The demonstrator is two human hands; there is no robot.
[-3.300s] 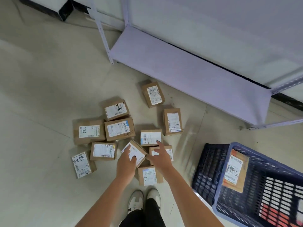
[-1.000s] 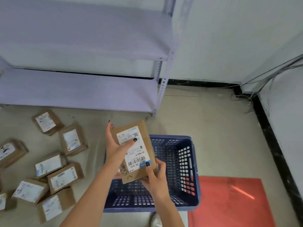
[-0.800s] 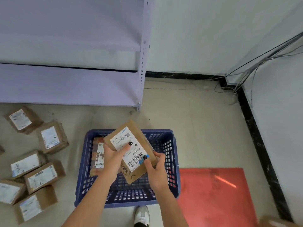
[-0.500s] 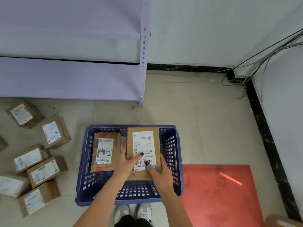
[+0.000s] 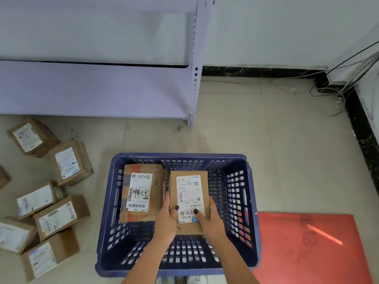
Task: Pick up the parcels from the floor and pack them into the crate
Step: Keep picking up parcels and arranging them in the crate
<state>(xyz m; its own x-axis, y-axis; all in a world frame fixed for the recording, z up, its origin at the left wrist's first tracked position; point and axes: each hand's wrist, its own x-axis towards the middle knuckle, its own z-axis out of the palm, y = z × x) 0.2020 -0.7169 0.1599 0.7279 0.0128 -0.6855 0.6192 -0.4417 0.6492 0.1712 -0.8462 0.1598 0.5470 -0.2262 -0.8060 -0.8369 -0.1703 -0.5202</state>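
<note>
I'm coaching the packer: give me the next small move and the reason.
Probably let go of the parcel and pull back. Both the left hand and the right hand hold it low inside the crate, snug beside the packed box.

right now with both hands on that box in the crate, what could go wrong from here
1. The brown cardboard parcel gripped by the left hand and right hand sits close beside the taped cardboard parcel already in the blue plastic crate; fingers might get pinched between them.
2. Let go tilted, it may land askew and waste floor space for the parcels still outside.
</note>
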